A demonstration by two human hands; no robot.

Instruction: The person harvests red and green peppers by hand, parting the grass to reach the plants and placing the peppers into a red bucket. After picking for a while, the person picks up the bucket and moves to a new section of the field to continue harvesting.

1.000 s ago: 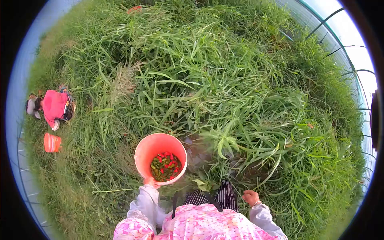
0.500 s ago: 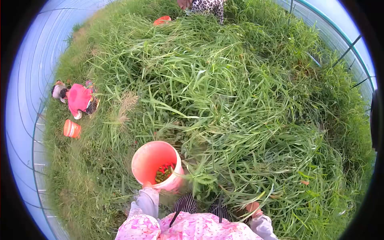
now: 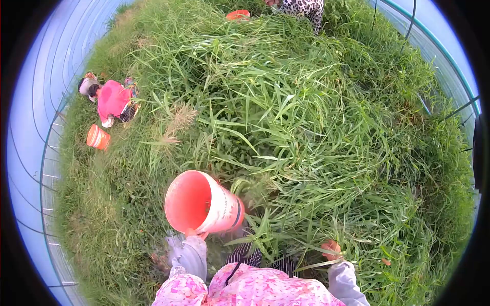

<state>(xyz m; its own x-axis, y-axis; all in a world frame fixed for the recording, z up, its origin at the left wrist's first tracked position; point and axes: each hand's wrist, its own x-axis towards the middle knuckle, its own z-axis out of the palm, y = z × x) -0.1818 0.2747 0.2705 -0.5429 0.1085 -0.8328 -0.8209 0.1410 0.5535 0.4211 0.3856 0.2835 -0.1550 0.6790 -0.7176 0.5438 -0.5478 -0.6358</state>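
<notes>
1. Coral-pink, tilted: gripping the bucket (image 3: 223, 208) by its near rim with the left hand (image 3: 194, 234), apparently to steady.
2. Reaching apart with the right hand (image 3: 332, 249) among grass (image 3: 306, 173); cannot tell if closed.
3. Likely calls for firm support against further tipping.

There are three buckets: one near bucket (image 3: 224, 209), one side bucket (image 3: 98, 137) and one far bucket (image 3: 238, 15). Two other people show, one in a pink top (image 3: 113, 100) and one in a spotted top (image 3: 302, 7). The wearer has two hands, one left hand (image 3: 196, 233) and one right hand (image 3: 332, 250), two grey sleeves (image 3: 343, 279) and two striped trouser legs (image 3: 245, 254). The grass (image 3: 286, 102) blades are too many to count.
</notes>
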